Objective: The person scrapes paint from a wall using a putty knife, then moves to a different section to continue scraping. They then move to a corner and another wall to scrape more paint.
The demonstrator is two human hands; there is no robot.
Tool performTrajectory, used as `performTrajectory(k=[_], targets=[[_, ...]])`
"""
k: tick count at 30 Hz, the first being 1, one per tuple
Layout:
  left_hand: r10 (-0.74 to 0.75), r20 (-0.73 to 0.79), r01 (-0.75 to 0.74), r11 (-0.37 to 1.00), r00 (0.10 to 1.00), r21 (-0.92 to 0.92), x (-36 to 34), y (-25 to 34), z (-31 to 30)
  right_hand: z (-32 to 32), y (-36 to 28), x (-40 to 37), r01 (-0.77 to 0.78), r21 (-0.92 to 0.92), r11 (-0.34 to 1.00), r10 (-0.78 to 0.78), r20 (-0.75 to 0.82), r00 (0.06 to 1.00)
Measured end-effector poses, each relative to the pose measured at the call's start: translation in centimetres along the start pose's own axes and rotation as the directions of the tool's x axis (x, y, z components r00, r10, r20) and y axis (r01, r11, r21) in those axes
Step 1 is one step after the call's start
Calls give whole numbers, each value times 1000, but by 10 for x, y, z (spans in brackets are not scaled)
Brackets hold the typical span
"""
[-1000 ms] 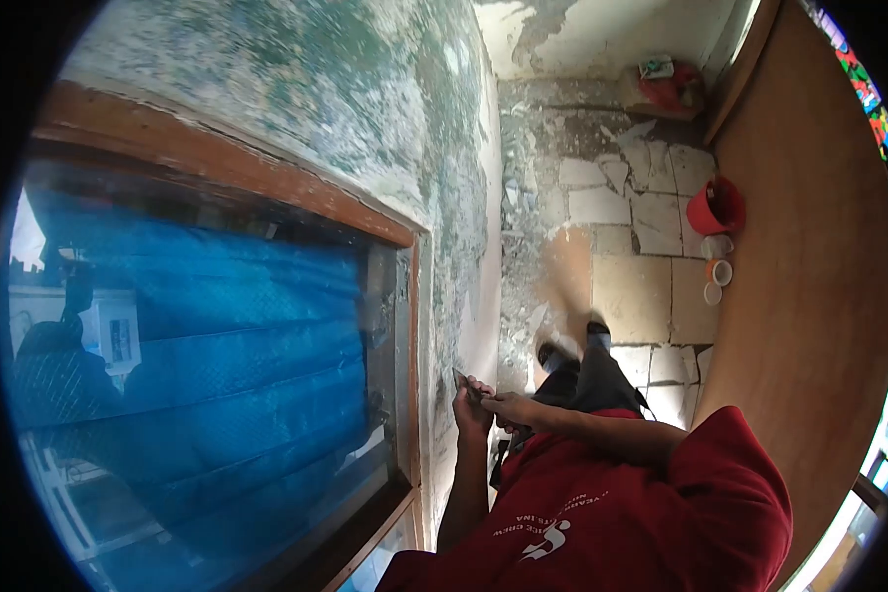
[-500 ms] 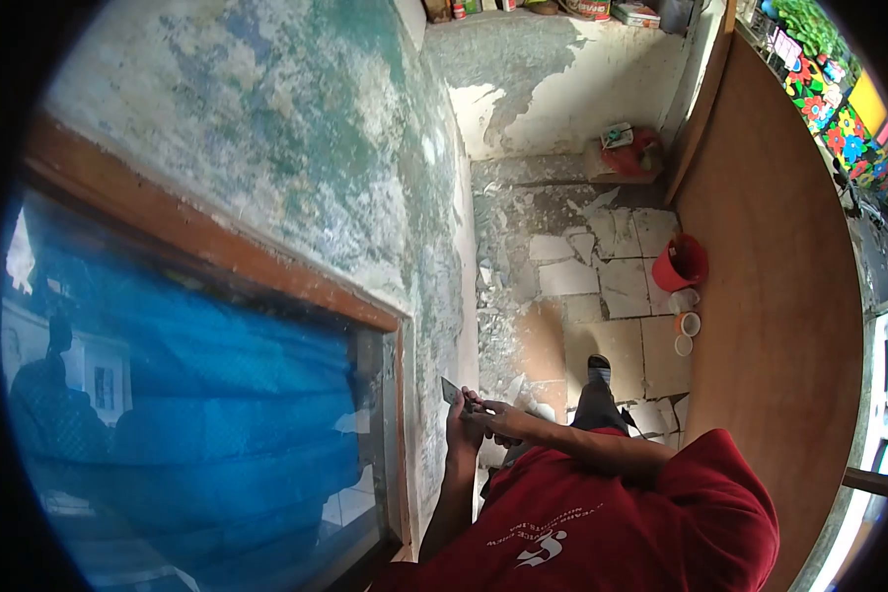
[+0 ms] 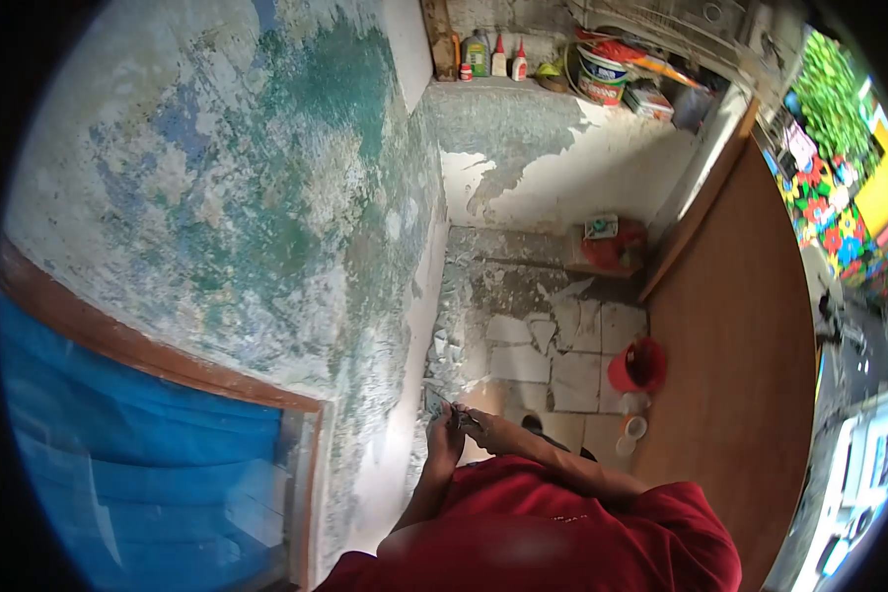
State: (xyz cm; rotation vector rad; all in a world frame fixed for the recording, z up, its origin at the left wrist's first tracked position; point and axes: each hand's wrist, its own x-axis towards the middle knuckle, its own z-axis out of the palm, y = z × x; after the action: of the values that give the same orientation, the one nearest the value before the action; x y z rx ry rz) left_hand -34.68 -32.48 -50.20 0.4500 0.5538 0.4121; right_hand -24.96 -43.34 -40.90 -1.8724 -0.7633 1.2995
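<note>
A small flat-bladed scraper (image 3: 434, 402) points up and to the left from between my hands, close to the peeling wall. My left hand (image 3: 444, 441) is closed around its lower part. My right hand (image 3: 481, 428) meets it from the right, its fingers closed at the tool's handle end. The fingers overlap there, so most of the handle is hidden. Both hands are in front of the red shirt (image 3: 562, 523), above the tiled floor.
The patchy green and white wall (image 3: 266, 197) rises at left, above a window with blue curtain (image 3: 148, 444). Bottles (image 3: 499, 57) and paint tubs (image 3: 602, 79) stand on a ledge ahead. A red bucket (image 3: 633, 367) stands by the wooden panel (image 3: 740, 395); broken tiles (image 3: 518, 363) cover the floor.
My view has tilted up, bringing the ledge with its bottles and tubs fully into sight. My hands stay together on the scraper, appearing slightly lower and further left.
</note>
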Motion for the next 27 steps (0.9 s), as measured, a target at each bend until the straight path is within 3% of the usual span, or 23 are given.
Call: performTrajectory(k=[1, 4, 5, 8, 11, 13, 16, 17, 20, 24, 27], targets=[[15, 7, -15, 999, 1000, 45, 11, -11, 11, -23, 3, 3, -44, -23, 999, 45, 34, 998], [-41, 79, 51, 989, 996, -136, 50, -33, 63, -85, 14, 4, 32, -113, 993, -34, -21, 999], [-71, 44, 75, 991, 997, -111, 55, -34, 86, -102, 21, 6, 76, -57, 995, -79, -44, 996], [-108, 17, 110, 991, 994, -80, 97, -46, 110, -143, 43, 26, -18, 53, 998, 20, -38, 999], [-188, 27, 190, 970, 982, -149, 137, -47, 125, -188, 8, 29, -102, 240, 965, 95, 41, 995], [-236, 49, 241, 958, 970, -156, 162, -36, 151, -215, -7, 42, -134, 444, 886, 97, 106, 990], [-222, 157, 249, 950, 962, -186, 218, -32, 179, -250, -15, 70, -101, 623, 776, 60, 87, 994], [-214, 209, 248, 957, 954, -149, 247, -43, 172, -259, 0, 88, -122, 708, 695, 118, 56, 991], [-336, 343, 442, 845, 877, -302, 293, -35, 218, -309, -11, 121, -127, 801, 585, 105, 81, 991], [-383, 292, 461, 842, 876, -279, 362, -28, 260, -370, -33, 164, -93, 803, 589, 62, 71, 996], [-505, 224, 550, 792, 834, -263, 407, -16, 291, -396, -63, 192, -89, 796, 599, 216, -54, 975]])
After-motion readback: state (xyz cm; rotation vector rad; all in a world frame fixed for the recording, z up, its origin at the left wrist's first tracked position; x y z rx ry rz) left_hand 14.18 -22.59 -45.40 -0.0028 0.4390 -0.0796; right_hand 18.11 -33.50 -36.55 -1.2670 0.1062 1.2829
